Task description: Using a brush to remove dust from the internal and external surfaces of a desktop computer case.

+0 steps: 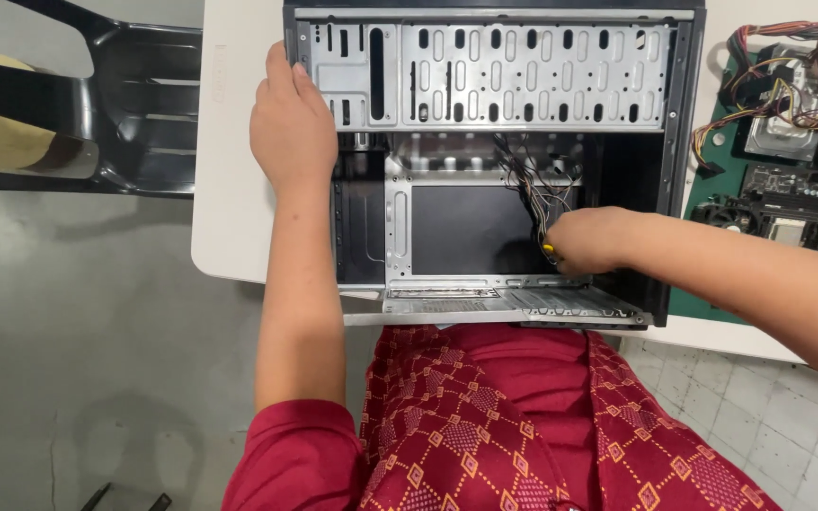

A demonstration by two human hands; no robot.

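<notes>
Fabric of our red patterned garment [523, 426] lies nearest, just below the open computer case [494, 161] on the white table [229, 189]. Inside the case's lower right, our right hand [591, 239] closes around a yellow-tipped tool [549, 251] beside the loose wires [542, 189]. Our left hand [291, 128] rests flat, fingers spread, on the case's upper left edge. Right of the case lies a circuit board [788, 199].

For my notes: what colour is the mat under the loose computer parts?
Green mat, in the head view, at the right of the computer case.
</notes>
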